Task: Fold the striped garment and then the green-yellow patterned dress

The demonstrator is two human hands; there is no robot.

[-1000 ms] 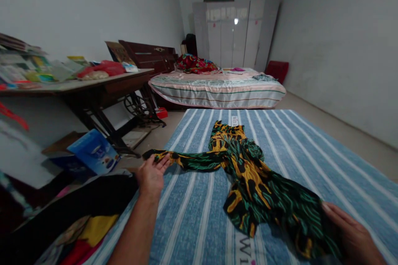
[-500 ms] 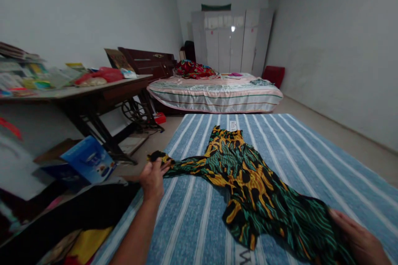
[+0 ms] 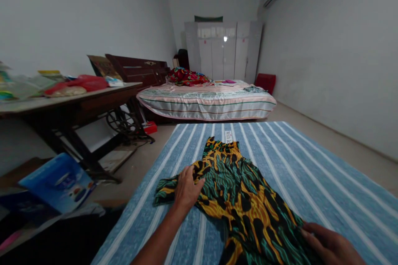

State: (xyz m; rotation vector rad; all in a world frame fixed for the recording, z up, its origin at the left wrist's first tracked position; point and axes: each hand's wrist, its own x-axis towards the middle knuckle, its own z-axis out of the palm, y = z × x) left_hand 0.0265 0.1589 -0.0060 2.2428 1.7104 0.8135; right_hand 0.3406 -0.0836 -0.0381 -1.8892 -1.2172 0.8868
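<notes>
A long-sleeved top with a high neck lies on the blue striped bed cover. Black, green and yellow wavy patterns cover it, and its neck points away from me. The left sleeve reaches out to the side and looks short, as if doubled over. My left hand rests on that sleeve close to the shoulder, fingers apart. At the top's right side, my right hand has its fingers closed at the cloth edge. The frame cuts off the lower part of the top.
Beyond stands a second bed with a red floral quilt. To the left are a sewing-machine table carrying a red plastic bag and a blue box below. A white wardrobe lines the far wall.
My left hand has moved right, from the sleeve's far end to near the shoulder. The sleeve now lies shorter on the cover. My right hand has shifted left along the top's edge.
</notes>
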